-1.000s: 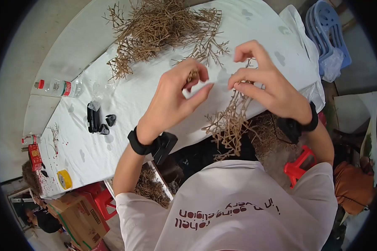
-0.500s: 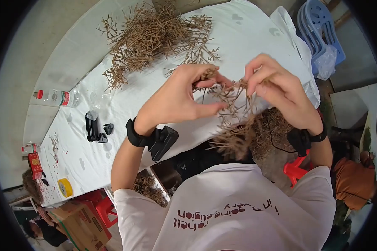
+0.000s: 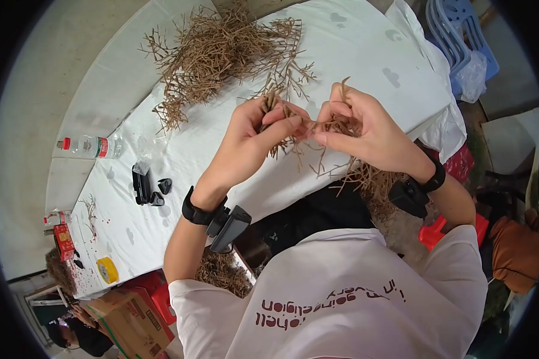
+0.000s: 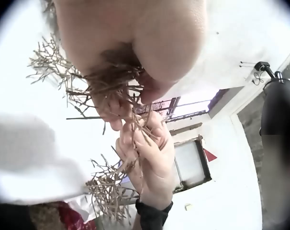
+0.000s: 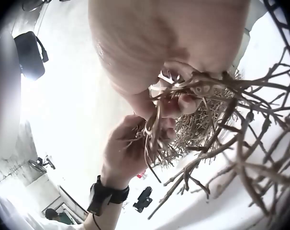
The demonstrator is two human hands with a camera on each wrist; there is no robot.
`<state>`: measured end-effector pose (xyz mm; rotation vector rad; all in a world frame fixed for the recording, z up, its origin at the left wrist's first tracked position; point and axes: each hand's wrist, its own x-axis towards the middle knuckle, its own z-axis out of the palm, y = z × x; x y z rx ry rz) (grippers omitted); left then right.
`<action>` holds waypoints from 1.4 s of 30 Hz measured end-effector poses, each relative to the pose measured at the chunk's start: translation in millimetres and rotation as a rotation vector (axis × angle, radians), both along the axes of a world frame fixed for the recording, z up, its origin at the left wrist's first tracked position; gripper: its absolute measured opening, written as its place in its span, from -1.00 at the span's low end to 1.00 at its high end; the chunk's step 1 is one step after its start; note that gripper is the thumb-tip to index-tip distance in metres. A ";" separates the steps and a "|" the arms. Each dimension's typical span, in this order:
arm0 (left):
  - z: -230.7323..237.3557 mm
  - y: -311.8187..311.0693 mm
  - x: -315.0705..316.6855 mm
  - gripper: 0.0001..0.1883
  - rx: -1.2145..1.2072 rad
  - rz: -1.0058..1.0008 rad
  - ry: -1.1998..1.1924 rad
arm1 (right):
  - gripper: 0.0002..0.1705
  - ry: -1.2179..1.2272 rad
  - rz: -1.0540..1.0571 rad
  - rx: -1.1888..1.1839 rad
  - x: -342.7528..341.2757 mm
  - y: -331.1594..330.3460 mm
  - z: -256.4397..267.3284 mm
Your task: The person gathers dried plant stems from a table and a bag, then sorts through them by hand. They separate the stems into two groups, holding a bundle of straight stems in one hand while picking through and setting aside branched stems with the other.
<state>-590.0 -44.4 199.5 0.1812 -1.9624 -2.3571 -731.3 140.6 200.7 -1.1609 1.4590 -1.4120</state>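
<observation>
In the head view both hands meet above the near edge of a white-covered table (image 3: 365, 54). My left hand (image 3: 245, 143) is curled around a small bunch of dry brown twigs (image 3: 269, 102), its thumb pressing against them. My right hand (image 3: 377, 137) grips a branched dry sprig (image 3: 341, 124) between thumb and curled fingers, fingertips close to the left hand's. Forked stems of this sprig (image 5: 231, 129) spread out large in the right wrist view. From the left wrist, twigs (image 4: 111, 86) stick out of the left fist toward the right hand (image 4: 150, 158). Some fingertips are hidden behind stems.
A large heap of dry twigs (image 3: 215, 54) lies at the table's far side. To the left are a plastic bottle (image 3: 93, 145), a black case (image 3: 141, 184) and yellow tape (image 3: 107, 270). More twigs (image 3: 221, 272) lie below the table. Blue stools (image 3: 455, 36) stand right.
The hands have come together from apart. The right hand's sprig, which hung toward the body, is now bunched up between the hands. The left thumb has closed onto its twigs.
</observation>
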 end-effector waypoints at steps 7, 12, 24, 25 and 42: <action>-13.2 7.8 6.3 -0.82 -0.072 0.062 -0.155 | -0.62 0.224 -0.036 0.092 -1.4 -3.0 -4.3; -8.4 10.0 4.0 -0.75 0.153 -0.021 -0.291 | -0.72 0.421 -0.025 0.134 3.3 -4.0 0.4; -39.8 11.8 9.9 -0.78 -0.118 0.114 0.042 | -0.87 0.519 -0.028 0.006 6.4 -1.5 -14.5; -32.2 11.3 11.2 -0.82 -0.211 0.090 -0.007 | -0.87 0.569 -0.001 0.006 5.8 -0.6 -13.1; -35.7 -45.4 63.1 -0.78 -0.810 -0.239 -0.046 | -0.83 0.548 0.220 0.184 -25.4 24.8 3.9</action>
